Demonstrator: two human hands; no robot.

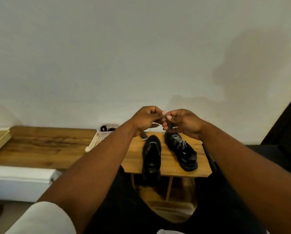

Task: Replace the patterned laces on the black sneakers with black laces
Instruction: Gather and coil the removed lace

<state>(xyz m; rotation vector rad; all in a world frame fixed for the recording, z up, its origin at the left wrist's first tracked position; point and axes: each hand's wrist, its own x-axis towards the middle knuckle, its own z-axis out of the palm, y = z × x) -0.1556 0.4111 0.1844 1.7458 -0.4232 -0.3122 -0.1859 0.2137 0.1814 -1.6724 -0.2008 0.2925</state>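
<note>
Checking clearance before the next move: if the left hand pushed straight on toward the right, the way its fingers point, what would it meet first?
The left hand would almost at once meet the right hand; their fingertips already pinch the bundled patterned lace between them.

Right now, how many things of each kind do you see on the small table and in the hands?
Sneakers: 2, one unlaced, one with its patterned lace still in
Loose patterned laces: 1, wound up, held by the left hand and right hand
Baskets: 1
Total: 4
</note>
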